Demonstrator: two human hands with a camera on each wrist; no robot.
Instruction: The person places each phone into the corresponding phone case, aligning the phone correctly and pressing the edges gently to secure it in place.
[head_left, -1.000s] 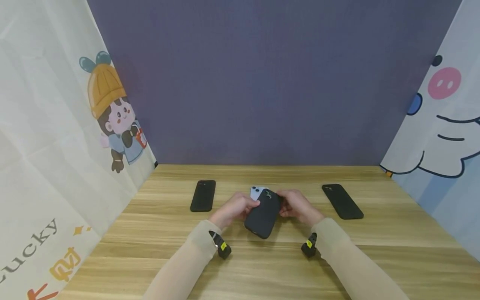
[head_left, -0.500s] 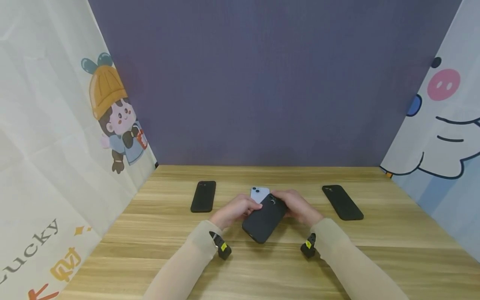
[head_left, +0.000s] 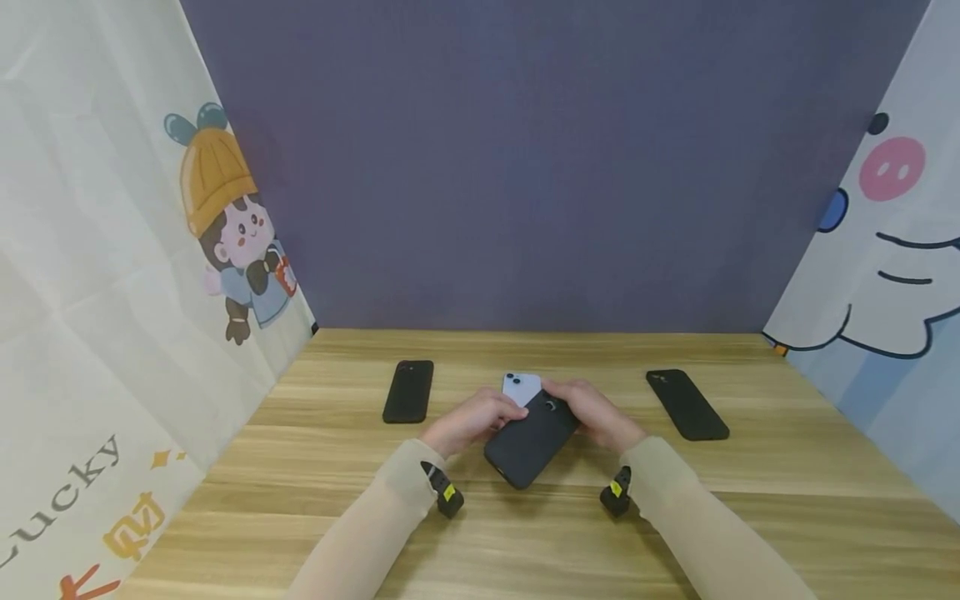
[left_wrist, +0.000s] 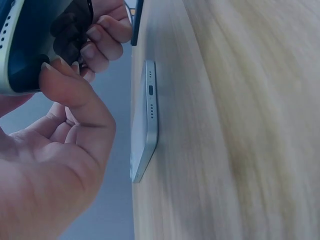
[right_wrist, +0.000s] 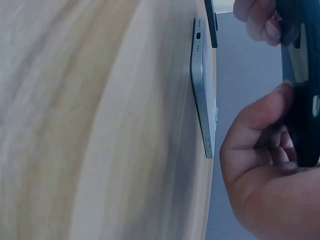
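Both hands hold a phone in a black case, tilted above the table, its back and camera corner facing up. My left hand grips its upper left edge, thumb on the back. At its upper right corner, by the camera cutout, my right hand pinches the edge. In the left wrist view the phone shows its glossy dark screen and pale edge with speaker holes. The right wrist view shows the right thumb and fingers curled round the black case. Beyond lies a pale lavender phone, partly hidden, camera side up.
A black phone-shaped piece lies flat to the left, and another black one lies angled to the right. Both rest on a wooden table. A dark blue panel stands along the table's back edge, with printed cloths at the sides.
The cased phone has turned clockwise and come slightly nearer. My right hand has shifted onto its upper right corner. The lavender phone and both black pieces have stayed in place.
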